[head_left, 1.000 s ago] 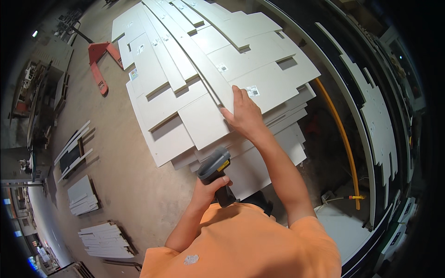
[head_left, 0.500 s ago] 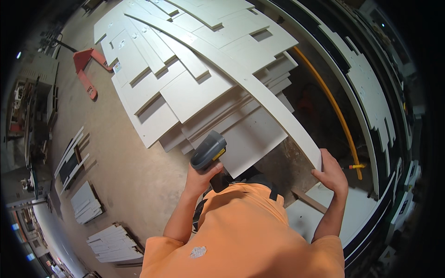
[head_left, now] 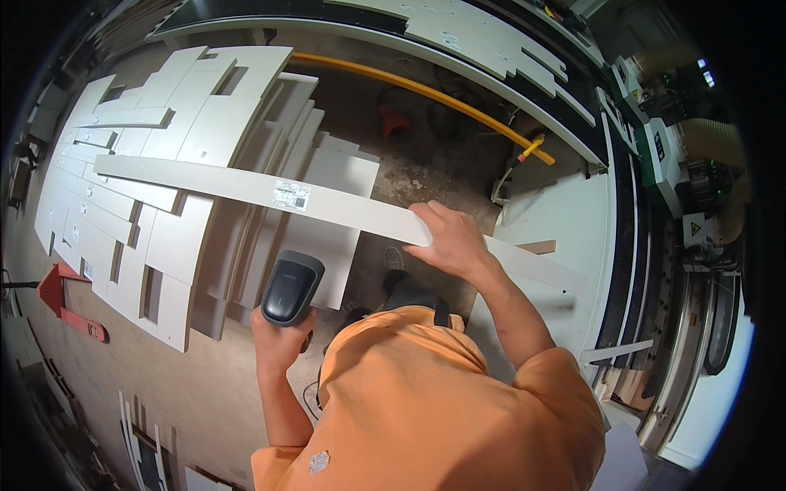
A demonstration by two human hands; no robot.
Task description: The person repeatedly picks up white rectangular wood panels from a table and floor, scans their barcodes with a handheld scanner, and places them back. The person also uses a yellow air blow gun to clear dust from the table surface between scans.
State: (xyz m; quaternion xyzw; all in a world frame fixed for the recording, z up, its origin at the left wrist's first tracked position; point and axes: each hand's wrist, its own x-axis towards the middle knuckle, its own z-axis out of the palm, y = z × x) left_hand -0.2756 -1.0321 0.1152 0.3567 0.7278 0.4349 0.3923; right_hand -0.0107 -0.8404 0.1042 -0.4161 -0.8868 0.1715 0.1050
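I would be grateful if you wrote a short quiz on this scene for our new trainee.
1. What does the left hand hold? (a) a hammer; (b) a dark handheld scanner; (c) a roll of tape.
2. True or false: the right hand is clear of the long white strip.
3. Fill in: in the picture, the label on that strip sits to the ____ of the right hand.

Key: 1. b; 2. false, it grips the strip; 3. left.
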